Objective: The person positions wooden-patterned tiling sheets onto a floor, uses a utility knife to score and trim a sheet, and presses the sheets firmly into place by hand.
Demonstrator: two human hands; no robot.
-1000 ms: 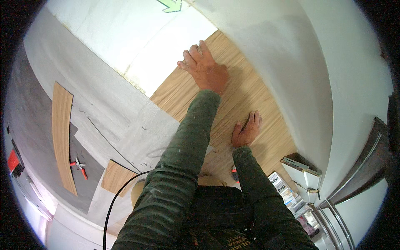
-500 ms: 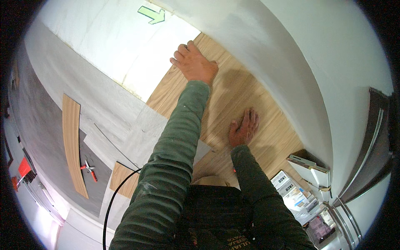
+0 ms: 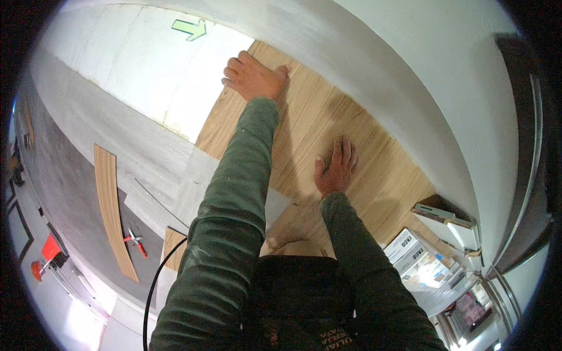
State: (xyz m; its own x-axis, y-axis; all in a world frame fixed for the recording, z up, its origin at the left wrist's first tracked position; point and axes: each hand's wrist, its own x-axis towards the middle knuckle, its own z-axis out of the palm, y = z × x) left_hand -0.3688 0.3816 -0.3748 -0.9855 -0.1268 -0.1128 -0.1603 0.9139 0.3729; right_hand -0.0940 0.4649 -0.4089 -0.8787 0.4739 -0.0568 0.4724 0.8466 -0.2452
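My left hand (image 3: 254,76) lies across the outer wood-look floor plank (image 3: 219,121), its thumb stretched away from the fingers. Its bent fingertips reach the plank's edge, beside the white floor surface (image 3: 146,70). Closer to me, my right hand (image 3: 338,169) rests palm down on the laid planks (image 3: 380,169), fingers apart and holding nothing. The planks run up to the base of the pale wall (image 3: 374,64). A green arrow (image 3: 190,29) marks the white surface beyond my left hand.
On the grey floor to the left lie a loose plank (image 3: 111,210) and red-handled pliers (image 3: 136,241). A black cable (image 3: 157,281) curves past my left sleeve. Printed boxes (image 3: 410,251) stand at the lower right, near a white panel-like piece (image 3: 448,225).
The whole view has shifted, so the floor sits further left. Both hands stay at about the same places on the planks; the right fingers look slightly more spread.
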